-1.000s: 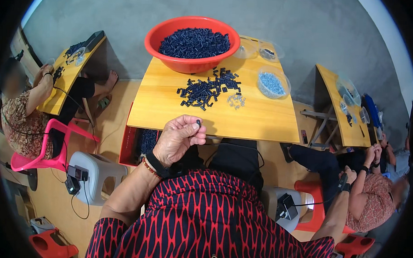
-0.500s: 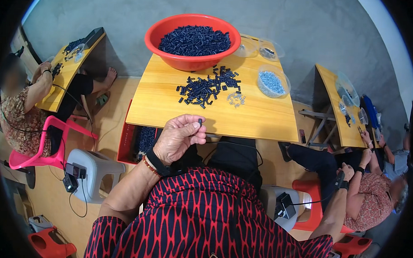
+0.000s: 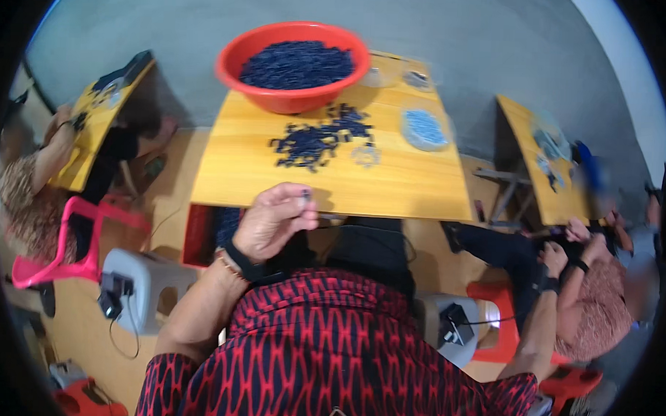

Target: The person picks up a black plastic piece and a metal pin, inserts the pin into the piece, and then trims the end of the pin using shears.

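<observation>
My left hand [image 3: 277, 219] is held at the table's near edge, its thumb and fingertips pinching a small dark cylindrical piece [image 3: 305, 195]. On the yellow wooden table [image 3: 238, 181], just beyond it, lies a loose pile of similar dark pieces [image 3: 306, 145]. Beside that pile is a small cluster of clear pieces [image 3: 365, 156]. Far out to the right, my right hand [image 3: 553, 257] has its fingers curled in; what they hold, if anything, is hidden. A dark band circles each wrist.
A large red basin [image 3: 293, 98] full of dark pieces stands at the table's back left. A clear tub of light-blue pieces [image 3: 425, 129] sits at the right. Co-workers sit at side tables [image 3: 74, 166] on both sides. A grey stool [image 3: 136, 289] stands at my left.
The whole view has shifted slightly and blurred. My left hand still pinches the dark piece near the table edge. My right hand has moved a little farther forward.
</observation>
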A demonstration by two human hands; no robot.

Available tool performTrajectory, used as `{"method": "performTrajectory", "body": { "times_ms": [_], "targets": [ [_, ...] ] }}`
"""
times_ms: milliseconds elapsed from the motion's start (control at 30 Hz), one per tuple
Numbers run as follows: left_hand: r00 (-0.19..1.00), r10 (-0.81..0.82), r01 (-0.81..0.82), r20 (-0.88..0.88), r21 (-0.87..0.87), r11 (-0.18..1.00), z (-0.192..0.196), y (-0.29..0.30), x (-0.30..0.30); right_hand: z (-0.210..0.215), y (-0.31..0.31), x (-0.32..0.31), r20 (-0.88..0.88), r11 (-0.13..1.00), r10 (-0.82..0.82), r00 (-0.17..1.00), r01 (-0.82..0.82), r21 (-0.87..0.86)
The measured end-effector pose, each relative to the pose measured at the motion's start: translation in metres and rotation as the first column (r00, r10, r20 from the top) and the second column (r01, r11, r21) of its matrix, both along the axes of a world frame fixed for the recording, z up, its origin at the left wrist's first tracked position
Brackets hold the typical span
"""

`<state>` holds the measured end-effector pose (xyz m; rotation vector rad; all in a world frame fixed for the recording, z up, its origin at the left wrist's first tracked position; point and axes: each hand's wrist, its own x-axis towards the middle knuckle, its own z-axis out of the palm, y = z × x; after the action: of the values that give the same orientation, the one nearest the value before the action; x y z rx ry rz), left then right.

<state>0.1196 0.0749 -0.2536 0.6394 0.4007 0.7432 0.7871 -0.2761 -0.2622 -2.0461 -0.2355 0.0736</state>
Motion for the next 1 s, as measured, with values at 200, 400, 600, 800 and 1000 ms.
{"method": "performTrajectory", "body": {
  "times_ms": [200,400,600,800,1000],
  "targets": [
    [0.988,0.135,-0.135,-0.076,-0.007,0.991,-0.003,-0.005,-0.018,0.007,0.07,-0.064,0.597,0.97,0.071,0.799,0.085,-0.229],
    [0.991,0.121,-0.12,-0.058,0.017,0.993,-0.005,0.001,-0.008,0.03,0.053,-0.073,0.676,0.966,-0.01,0.737,0.181,-0.183],
    [0.983,0.159,-0.158,-0.094,0.023,0.987,-0.006,-0.001,-0.011,0.046,0.05,-0.052,0.758,0.916,0.068,0.649,0.26,-0.305],
    [0.984,0.145,-0.143,-0.105,0.027,0.989,-0.007,0.008,-0.01,0.06,0.031,-0.007,0.786,0.958,0.193,0.587,0.058,-0.279],
    [0.98,0.152,-0.146,-0.126,0.059,0.988,-0.001,-0.003,-0.013,0.089,0.063,-0.057,0.884,0.966,0.238,0.403,-0.003,-0.258]
  ]
}}
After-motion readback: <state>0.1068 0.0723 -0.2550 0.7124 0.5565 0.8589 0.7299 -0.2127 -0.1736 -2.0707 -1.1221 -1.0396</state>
